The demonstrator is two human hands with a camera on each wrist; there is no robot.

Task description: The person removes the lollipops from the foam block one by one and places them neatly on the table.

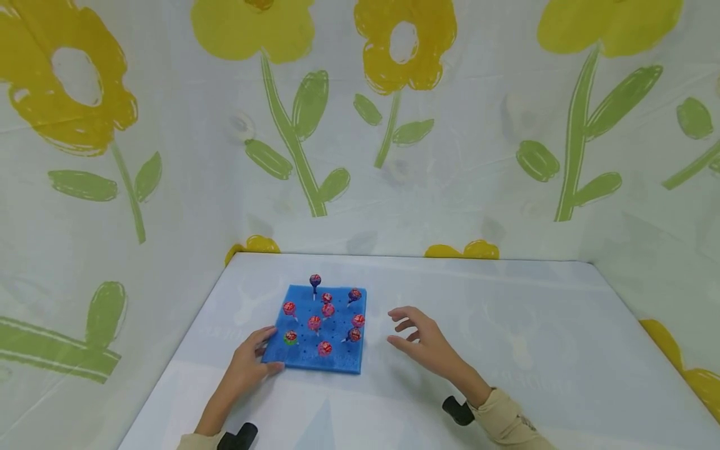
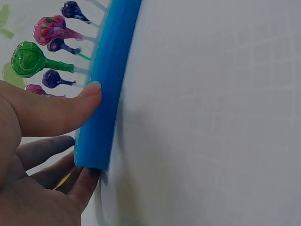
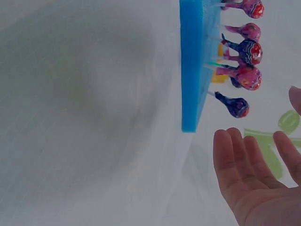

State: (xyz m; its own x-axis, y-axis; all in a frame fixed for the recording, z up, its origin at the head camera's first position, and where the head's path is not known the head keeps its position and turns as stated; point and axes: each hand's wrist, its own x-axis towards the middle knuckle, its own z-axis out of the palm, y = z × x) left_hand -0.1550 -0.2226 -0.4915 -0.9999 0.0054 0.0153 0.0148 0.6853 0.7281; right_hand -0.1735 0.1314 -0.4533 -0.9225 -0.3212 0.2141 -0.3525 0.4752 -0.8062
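A blue foam board (image 1: pixel 343 361) lies flat on the white table, with several wrapped lollipops standing in it on their sticks. Among them are a green one (image 2: pixel 29 59), pink-red ones (image 1: pixel 324 348) and dark purple ones (image 1: pixel 315 280). My left hand (image 1: pixel 247 365) grips the board's near left corner, thumb on the front edge and fingers along the left side. To the right of the board, my right hand (image 1: pixel 422 340) hovers over the table with fingers loosely bent and nothing in it. In the right wrist view, its fingertips (image 3: pixel 221 141) are apart from the board.
The white table (image 1: pixel 506 337) stretches away to the right of the board and in front of it. A pale cloth wall (image 1: pixel 450 206) printed with yellow flowers and green leaves stands behind the table and at both sides. Each wrist wears a black camera.
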